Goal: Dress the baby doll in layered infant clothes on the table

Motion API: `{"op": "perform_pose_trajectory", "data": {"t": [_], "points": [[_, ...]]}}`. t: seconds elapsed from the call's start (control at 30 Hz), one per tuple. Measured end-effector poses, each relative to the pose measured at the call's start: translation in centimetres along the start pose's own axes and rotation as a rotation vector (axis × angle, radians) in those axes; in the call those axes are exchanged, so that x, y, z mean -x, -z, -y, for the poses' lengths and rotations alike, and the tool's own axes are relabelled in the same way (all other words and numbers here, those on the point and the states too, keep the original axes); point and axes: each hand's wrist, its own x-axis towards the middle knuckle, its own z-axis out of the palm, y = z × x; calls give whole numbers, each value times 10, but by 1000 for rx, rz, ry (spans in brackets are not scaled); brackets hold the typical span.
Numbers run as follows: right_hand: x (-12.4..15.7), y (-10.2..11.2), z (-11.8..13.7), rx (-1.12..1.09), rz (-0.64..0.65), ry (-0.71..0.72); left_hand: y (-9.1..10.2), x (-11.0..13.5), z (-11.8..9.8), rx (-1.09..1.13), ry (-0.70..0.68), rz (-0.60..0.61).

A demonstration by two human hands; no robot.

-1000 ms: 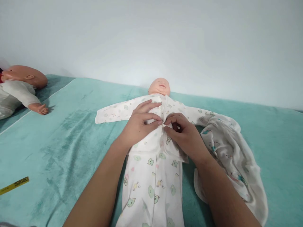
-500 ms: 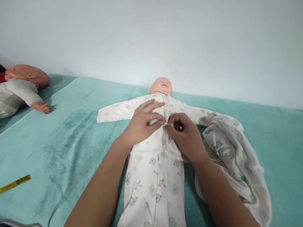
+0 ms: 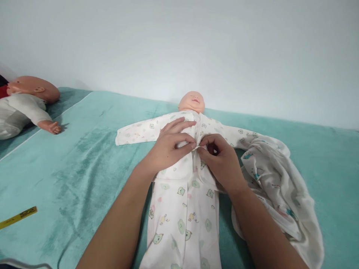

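A baby doll (image 3: 193, 101) lies on its back, dressed in a white baby shirt (image 3: 140, 132) with small animal prints and matching trousers (image 3: 182, 220). On its chest, my left hand (image 3: 174, 144) pinches the front edge of the shirt between thumb and forefinger, the other fingers resting flat on the cloth. Opposite it, my right hand (image 3: 220, 158) pinches the other front edge, its fingertips almost touching the left ones. Between the fingertips a little of the shirt opening shows; any fastener there is hidden.
A crumpled white printed cloth (image 3: 280, 186) lies to the right, against the doll's sleeve. A second doll (image 3: 30, 101) in white lies at the far left. A yellow strip (image 3: 19, 216) and a grey cable (image 3: 25, 264) are on the green bedspread (image 3: 84, 168). A pale wall (image 3: 179, 48) rises behind.
My right fingertips have shifted very slightly to the right, away from the left ones, with the shirt edge still pinched. Otherwise the view has only drifted slightly.
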Motion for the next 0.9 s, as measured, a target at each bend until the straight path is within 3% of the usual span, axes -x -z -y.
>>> {"op": "perform_pose_trajectory", "data": {"t": [0.6, 0.9], "points": [[1, 0, -6, -124, -29, -104, -2, 1, -4, 36, 30, -69], [3, -1, 1, -115, -36, -71, -6, -1, -3, 43, 125, -186]]}}
